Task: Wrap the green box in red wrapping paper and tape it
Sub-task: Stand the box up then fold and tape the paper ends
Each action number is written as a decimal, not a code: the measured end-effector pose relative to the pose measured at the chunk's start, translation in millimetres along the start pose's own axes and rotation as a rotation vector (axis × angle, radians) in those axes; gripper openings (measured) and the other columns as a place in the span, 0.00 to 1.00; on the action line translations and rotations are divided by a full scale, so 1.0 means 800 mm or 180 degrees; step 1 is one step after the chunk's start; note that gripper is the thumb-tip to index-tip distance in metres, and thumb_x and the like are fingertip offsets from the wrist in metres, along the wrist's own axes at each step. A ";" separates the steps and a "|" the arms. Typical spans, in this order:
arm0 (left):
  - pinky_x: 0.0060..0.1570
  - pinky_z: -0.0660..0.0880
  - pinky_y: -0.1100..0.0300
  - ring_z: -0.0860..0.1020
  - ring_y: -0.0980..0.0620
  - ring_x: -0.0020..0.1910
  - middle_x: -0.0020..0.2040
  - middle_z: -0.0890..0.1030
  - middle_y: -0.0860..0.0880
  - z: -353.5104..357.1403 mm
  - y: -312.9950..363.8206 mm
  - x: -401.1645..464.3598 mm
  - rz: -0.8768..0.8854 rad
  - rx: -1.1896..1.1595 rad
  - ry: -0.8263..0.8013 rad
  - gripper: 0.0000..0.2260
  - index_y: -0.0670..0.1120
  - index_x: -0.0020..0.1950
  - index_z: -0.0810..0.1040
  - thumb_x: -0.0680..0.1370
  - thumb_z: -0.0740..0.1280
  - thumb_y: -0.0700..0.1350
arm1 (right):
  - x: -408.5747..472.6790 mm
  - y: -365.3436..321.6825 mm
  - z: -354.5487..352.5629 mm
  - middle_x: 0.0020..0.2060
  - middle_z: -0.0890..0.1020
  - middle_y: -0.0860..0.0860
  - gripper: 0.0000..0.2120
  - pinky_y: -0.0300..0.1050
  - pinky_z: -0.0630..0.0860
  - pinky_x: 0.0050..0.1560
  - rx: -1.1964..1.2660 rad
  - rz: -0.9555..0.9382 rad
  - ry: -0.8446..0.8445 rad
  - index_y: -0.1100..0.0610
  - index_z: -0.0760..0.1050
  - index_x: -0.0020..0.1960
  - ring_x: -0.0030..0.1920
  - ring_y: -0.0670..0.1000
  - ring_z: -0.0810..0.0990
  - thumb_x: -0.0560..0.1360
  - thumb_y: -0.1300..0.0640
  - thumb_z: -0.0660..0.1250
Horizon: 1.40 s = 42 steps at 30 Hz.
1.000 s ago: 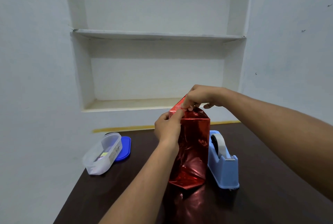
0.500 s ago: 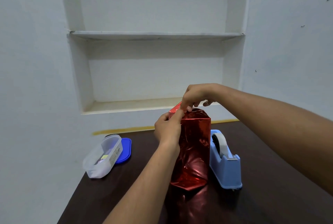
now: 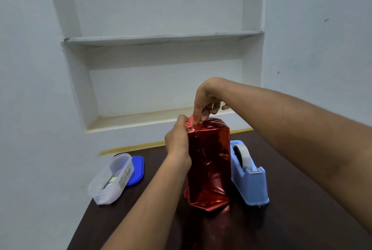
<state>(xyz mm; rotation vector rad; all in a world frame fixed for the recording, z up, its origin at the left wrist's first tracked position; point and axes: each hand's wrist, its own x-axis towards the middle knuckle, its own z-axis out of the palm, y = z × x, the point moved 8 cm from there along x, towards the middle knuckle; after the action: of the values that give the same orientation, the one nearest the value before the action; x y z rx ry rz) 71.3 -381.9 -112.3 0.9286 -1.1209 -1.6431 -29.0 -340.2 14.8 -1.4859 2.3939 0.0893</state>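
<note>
The right hand (image 3: 207, 102) has come down since a moment ago: the red flap that stood up at the top left corner of the parcel is now pushed lower, nearly flat against the top. The left hand (image 3: 178, 139) stays where it was, on the parcel's upper left side.

The red wrapping paper (image 3: 209, 161) covers the box completely, so no green shows anywhere. The parcel stands upright on end in the middle of the dark table (image 3: 302, 219), its bottom edge crumpled against the surface and mirrored in the glossy top.

Right hand fingers are bent down from above and pinch the paper fold at the top left corner, thumb and forefinger on the foil, little finger sticking out to the right. Left hand fingers curl round the upper left edge and grasp the paper there, right beside the right hand's pinch.

Just right of the parcel, almost touching it, sits the light blue tape dispenser (image 3: 249, 181) with its white roll. Well off to the left lies a clear plastic container (image 3: 111, 179), tipped on its side, with a blue lid (image 3: 136, 170) flat behind it.
</note>
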 end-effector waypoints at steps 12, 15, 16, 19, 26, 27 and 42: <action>0.39 0.81 0.55 0.84 0.45 0.40 0.48 0.87 0.43 -0.005 0.033 0.028 0.0080 0.0858 0.0023 0.13 0.42 0.51 0.84 0.69 0.78 0.45 | 0.010 -0.005 -0.002 0.36 0.80 0.46 0.08 0.30 0.65 0.17 -0.0273 -0.0145 0.0170 0.54 0.78 0.42 0.17 0.40 0.72 0.78 0.54 0.73; 0.49 0.83 0.47 0.85 0.43 0.40 0.46 0.88 0.42 -0.003 0.039 0.027 0.0111 0.1014 0.0037 0.19 0.42 0.47 0.85 0.58 0.75 0.48 | 0.014 -0.003 -0.006 0.37 0.81 0.45 0.08 0.30 0.67 0.19 -0.0396 -0.0047 0.0192 0.53 0.79 0.44 0.17 0.41 0.72 0.77 0.50 0.74; 0.50 0.83 0.47 0.86 0.42 0.41 0.46 0.87 0.42 -0.003 0.040 0.030 0.0139 0.1036 0.0061 0.20 0.41 0.46 0.85 0.57 0.74 0.48 | 0.018 -0.002 -0.007 0.37 0.82 0.44 0.09 0.31 0.68 0.22 -0.0458 0.0023 0.0183 0.53 0.79 0.45 0.19 0.42 0.72 0.77 0.48 0.74; 0.51 0.84 0.45 0.85 0.42 0.40 0.44 0.87 0.42 -0.004 0.044 0.033 0.0198 0.1098 0.0164 0.19 0.41 0.44 0.84 0.57 0.74 0.48 | 0.028 0.003 -0.005 0.34 0.83 0.40 0.16 0.39 0.72 0.45 -0.0716 0.0303 0.0129 0.52 0.80 0.45 0.31 0.47 0.70 0.74 0.39 0.75; 0.45 0.81 0.51 0.82 0.43 0.38 0.40 0.84 0.44 -0.008 0.046 0.029 0.0308 0.1126 0.0310 0.10 0.43 0.38 0.84 0.62 0.77 0.46 | 0.030 0.015 0.005 0.43 0.80 0.42 0.18 0.42 0.72 0.53 -0.0710 0.0410 0.0224 0.53 0.77 0.46 0.41 0.48 0.71 0.79 0.37 0.66; 0.43 0.80 0.52 0.81 0.44 0.37 0.39 0.84 0.44 -0.008 0.046 0.028 0.0316 0.1118 0.0307 0.09 0.43 0.37 0.83 0.62 0.77 0.46 | 0.032 0.016 0.006 0.40 0.78 0.43 0.18 0.40 0.71 0.46 -0.0633 0.0415 0.0228 0.53 0.75 0.44 0.37 0.48 0.68 0.81 0.40 0.65; 0.46 0.79 0.54 0.80 0.45 0.40 0.39 0.84 0.48 -0.011 0.046 0.026 0.0477 0.1243 0.0386 0.06 0.45 0.37 0.83 0.68 0.76 0.47 | 0.005 0.048 -0.005 0.25 0.81 0.43 0.12 0.40 0.68 0.36 0.0439 0.0399 0.0955 0.53 0.80 0.37 0.28 0.46 0.69 0.70 0.48 0.79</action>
<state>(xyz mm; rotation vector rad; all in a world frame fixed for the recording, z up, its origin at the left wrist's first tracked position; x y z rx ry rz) 82.9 -410.0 -81.8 1.1436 -1.4183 -1.2517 -65.7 -326.7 13.4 -1.3671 2.6641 -0.2844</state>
